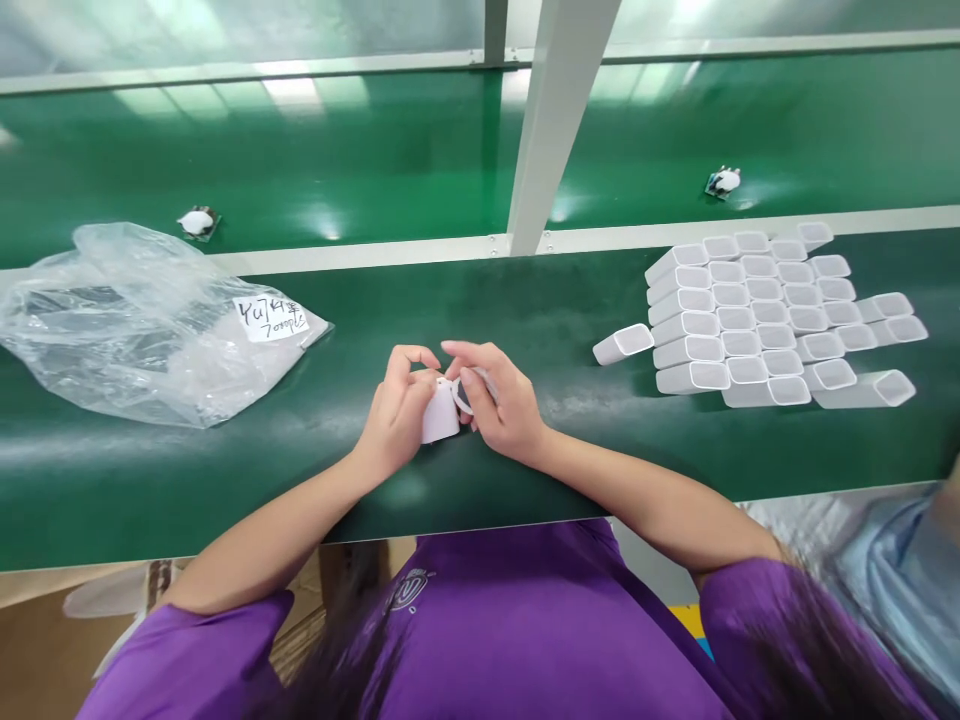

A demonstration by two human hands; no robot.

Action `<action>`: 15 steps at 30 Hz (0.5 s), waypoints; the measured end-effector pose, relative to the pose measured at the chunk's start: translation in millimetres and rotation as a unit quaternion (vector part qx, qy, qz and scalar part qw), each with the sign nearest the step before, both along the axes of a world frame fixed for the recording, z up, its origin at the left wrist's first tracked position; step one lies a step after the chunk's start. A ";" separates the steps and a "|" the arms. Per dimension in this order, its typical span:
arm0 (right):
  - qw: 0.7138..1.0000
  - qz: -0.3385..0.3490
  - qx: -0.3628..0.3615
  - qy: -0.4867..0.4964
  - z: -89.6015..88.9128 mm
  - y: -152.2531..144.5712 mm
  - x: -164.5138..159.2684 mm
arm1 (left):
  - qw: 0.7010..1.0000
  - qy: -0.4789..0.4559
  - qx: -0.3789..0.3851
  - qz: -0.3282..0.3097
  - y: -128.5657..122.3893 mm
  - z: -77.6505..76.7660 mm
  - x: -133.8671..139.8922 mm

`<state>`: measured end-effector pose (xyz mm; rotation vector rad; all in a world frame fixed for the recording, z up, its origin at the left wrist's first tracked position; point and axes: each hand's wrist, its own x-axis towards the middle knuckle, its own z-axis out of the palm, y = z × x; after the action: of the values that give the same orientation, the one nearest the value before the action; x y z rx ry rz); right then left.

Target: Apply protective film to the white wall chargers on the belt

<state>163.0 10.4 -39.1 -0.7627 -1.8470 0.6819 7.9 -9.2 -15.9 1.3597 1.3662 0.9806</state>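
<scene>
Over the front middle of the green bench, my two hands meet. My left hand point(397, 412) is closed on a small white plastic housing point(441, 418) with rounded corners, its thumb and bent fingers at the upper left side. Against the housing's right edge is a small round part point(462, 398) with a white rim and a dark face. My right hand point(512, 405) pinches that round part between thumb and fingers. Fingers cover much of both pieces, so I cannot tell whether they are joined.
A clear plastic bag point(142, 340) with a handwritten label lies at left. Several translucent white sleeves point(750, 315) stand grouped at right, one sleeve point(624, 343) slightly apart. Two small circuit pieces point(199, 222) point(724, 182) lie on the green belt point(360, 160) behind a metal post point(555, 120).
</scene>
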 end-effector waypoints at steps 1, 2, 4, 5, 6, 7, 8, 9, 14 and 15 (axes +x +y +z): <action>0.999 0.002 -0.036 0.022 0.9 0.0 -0.5 | 0.998 -0.045 -0.048 -0.006 1.3 -0.4 -0.3; 0.998 0.005 -0.059 0.035 1.8 -0.1 -0.6 | 0.994 -0.074 -0.082 -0.008 2.3 -0.9 -0.4; 0.997 0.014 -0.067 0.037 3.0 -0.3 0.2 | 0.991 -0.085 -0.103 -0.003 3.1 -1.9 -0.4; 0.998 0.016 -0.058 0.028 3.2 -0.4 1.1 | 0.993 -0.075 -0.096 -0.004 2.8 -2.1 -0.4; 0.999 0.018 -0.043 0.012 3.1 -0.4 2.2 | 0.995 -0.055 -0.080 -0.005 2.2 -2.0 -0.4; 0.999 0.021 -0.024 -0.009 2.4 -0.6 3.4 | 0.998 -0.023 -0.055 -0.005 1.2 -1.7 -0.3; 0.999 0.023 -0.002 -0.035 1.3 -1.1 4.7 | 1.000 0.018 -0.022 -0.003 0.1 -1.2 -0.1; 0.997 0.022 0.022 -0.066 -0.5 -1.8 5.8 | 0.998 0.064 0.015 0.002 -1.2 -0.7 0.3; 0.974 0.000 0.118 -0.195 -13.5 -8.0 6.9 | 0.973 0.204 0.109 0.007 -5.3 -0.7 3.3; 0.970 -0.002 0.123 -0.208 -15.6 -8.5 6.0 | 0.972 0.211 0.105 0.007 -5.1 -1.5 3.3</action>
<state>169.0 1.9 -54.6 -0.7863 -2.2571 0.2914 11.2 -14.3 -17.4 1.7963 1.6170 0.8949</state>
